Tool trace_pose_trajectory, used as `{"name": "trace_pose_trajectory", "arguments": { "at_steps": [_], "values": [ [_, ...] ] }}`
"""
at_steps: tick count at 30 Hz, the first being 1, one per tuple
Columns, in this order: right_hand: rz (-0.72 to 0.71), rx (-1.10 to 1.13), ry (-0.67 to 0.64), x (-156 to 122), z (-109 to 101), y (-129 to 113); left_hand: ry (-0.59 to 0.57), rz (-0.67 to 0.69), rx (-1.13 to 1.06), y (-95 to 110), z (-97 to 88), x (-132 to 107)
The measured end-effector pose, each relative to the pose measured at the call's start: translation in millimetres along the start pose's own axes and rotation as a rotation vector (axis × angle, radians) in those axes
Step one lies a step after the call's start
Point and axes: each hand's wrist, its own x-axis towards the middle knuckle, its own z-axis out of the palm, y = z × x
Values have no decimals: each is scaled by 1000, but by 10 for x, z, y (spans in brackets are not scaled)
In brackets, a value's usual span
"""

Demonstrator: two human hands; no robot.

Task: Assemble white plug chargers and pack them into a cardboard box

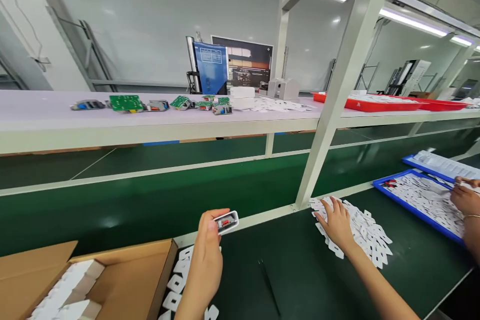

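My left hand (207,255) is closed around a small white plastic housing (227,222), raised over the green bench with its open side showing a red part inside. My right hand (337,226) rests fingers spread on a heap of thin white plastic plates (369,235); whether a plate is under the fingertips cannot be seen. Beneath my left forearm lie more white plates with cutouts (176,283), partly hidden by it. A slim black tool (269,287), perhaps tweezers, lies on the bench between my hands.
A cardboard box (127,280) with white blocks stands at left. Blue-rimmed trays (420,210) sit at right, beside another person's hand (465,200). A white post (330,115) rises ahead. The shelf above holds circuit boards (125,103) and red trays (375,105).
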Motion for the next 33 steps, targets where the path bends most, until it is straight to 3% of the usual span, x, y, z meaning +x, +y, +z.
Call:
{"name": "trace_pose_trajectory", "arguments": {
  "at_steps": [5,11,16,22,25,33],
  "values": [
    [134,-186,-123,-293,365,438,-28,2,43,1,-15,0],
    [104,-288,-238,-477,604,503,-70,-50,51,-54,19,14],
    [94,-318,-217,-123,736,452,-78,-57,58,-48,55,13],
    [65,-259,-363,521,895,525,-127,-35,103,-22,116,-28],
    [78,-231,-420,522,905,567,-146,-17,118,0,129,-54],
    [-26,-120,-439,109,778,616,-225,-11,96,68,202,-91]
  ]
}}
